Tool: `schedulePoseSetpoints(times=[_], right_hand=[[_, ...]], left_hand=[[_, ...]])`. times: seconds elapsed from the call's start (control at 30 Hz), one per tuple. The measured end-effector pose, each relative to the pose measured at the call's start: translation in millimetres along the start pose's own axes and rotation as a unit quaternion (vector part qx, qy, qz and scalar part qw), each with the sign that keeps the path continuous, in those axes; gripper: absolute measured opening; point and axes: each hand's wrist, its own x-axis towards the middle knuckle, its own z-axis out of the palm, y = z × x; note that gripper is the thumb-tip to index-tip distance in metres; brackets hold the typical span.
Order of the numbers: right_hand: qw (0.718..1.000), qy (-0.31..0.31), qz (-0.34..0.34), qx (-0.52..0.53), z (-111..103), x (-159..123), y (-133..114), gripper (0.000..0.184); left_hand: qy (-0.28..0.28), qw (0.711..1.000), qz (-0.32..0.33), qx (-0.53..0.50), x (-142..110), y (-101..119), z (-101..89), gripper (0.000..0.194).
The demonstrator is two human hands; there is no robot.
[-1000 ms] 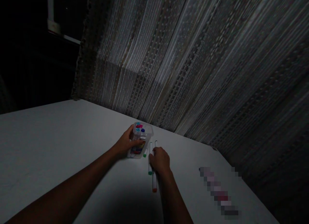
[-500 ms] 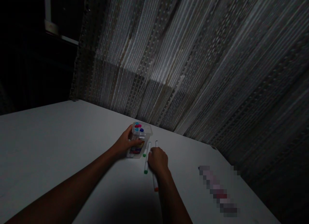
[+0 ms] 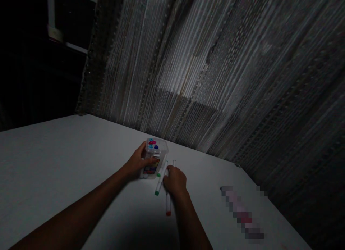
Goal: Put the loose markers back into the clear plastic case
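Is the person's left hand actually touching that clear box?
Touching. The head view shows the left hand gripping the clear box, its thumb lying across the front label.

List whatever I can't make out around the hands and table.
Head view: print on the label of the clear box, too small, partly covered by the left hand.
Head view: whether the right hand grips the orange-ended marker; its back hides this.
Head view: item on the right of the table, blurred into blocks.

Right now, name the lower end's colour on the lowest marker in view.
The lower end is orange-red; head view.
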Motion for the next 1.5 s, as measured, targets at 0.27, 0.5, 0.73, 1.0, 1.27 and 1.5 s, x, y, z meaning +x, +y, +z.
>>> schedulePoseSetpoints(times=[0.27, 0.5, 0.73, 1.0, 1.27, 1.5], right_hand=[[1.0, -0.001, -0.004, -0.009, 3.2, 0.4, 1.5, 0.031], [1.0, -0.007, -0.013, -0.014, 1.9, -1.4, 0.1, 0.034], [1.0, -0.007, -0.011, -0.02, 2.1, -2.2, 0.3, 0.032], [1.0, -0.01, 0.0, -0.011, -2.9, -4.7, -2.7, 0.031], [1.0, -0.002, 0.002, 0.005, -0.7, -3.2, -2.9, 0.031], [1.0, -0.003, 0.004, 0.007, 0.9, -1.8, -0.7, 0.03]], left_hand=[[-0.004, 1.0, 0.003, 0.003, -2.5, 0.7, 1.0, 0.075], [-0.01, 1.0, 0.006, 0.004, -2.3, 0.9, 0.9, 0.072], [-0.003, 1.0, 0.004, 0.001, -4.2, 0.9, 1.8, 0.07], [-0.003, 1.0, 0.006, 0.011, -2.9, 2.1, 1.4, 0.072], [-0.006, 1.0, 0.0, 0.005, -4.8, 5.3, 2.0, 0.074], [-0.01, 1.0, -0.002, -0.01, -4.4, 5.0, 2.1, 0.075]])
